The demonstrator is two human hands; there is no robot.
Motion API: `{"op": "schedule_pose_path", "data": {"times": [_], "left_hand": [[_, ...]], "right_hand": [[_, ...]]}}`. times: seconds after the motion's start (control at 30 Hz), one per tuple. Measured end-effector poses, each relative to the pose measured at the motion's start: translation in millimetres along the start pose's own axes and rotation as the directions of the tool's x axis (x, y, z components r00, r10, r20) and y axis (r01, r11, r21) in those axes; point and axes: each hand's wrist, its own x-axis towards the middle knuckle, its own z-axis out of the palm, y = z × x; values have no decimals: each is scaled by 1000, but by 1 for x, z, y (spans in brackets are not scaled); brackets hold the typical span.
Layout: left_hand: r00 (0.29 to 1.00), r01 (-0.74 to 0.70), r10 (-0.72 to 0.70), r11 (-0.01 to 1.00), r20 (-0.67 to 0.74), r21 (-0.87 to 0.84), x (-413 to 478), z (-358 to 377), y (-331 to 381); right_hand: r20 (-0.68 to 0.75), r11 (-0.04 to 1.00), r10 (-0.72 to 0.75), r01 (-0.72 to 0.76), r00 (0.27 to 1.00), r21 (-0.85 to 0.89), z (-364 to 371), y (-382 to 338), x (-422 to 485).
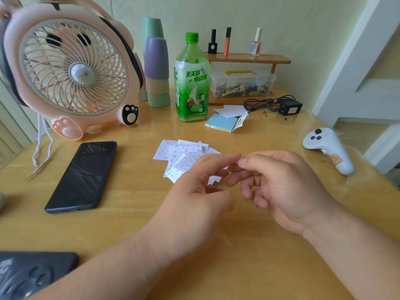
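Note:
Several small white paper squares [173,152] with a pink cherry print lie overlapping in the middle of the wooden table [134,191]. Just above and in front of them my left hand [201,182] and my right hand [279,182] meet fingertip to fingertip. Thumb and forefinger of each hand pinch a tiny pale scrap [240,159] between them; it is almost wholly hidden by the fingers. The other fingers of both hands are curled under.
A black phone [83,176] lies left of the papers, a dark case [32,276] at the near left corner. Behind stand a pink fan [71,68], stacked cups [157,70], a green bottle [191,83], a sticky-note pad [223,123], a bead box [242,83], a charger [290,107]. A white controller [329,148] lies right.

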Motion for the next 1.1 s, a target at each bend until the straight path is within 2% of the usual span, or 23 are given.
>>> {"op": "schedule_pose_path", "data": {"times": [0.5,0.67,0.8,0.93,1.1], "left_hand": [[1000,7,-7,1000,-15,-10,0,0,2],[999,43,-45,997,-20,-71,0,0,3],[992,108,-119,974,-44,-200,2,1,1],[972,200,-232,872,-19,-446,4,1,0],[951,209,-300,805,-78,-555,7,0,2]], "right_hand": [[25,997,-1,-1,1000,72,0,0,0],[21,998,4,-5,1000,60,1,-1,0],[13,999,27,-27,1000,25,-1,0,2],[-9,999,10,-10,1000,-41,-2,2,5],[-38,985,-39,32,999,-170,-5,7,10]]}}
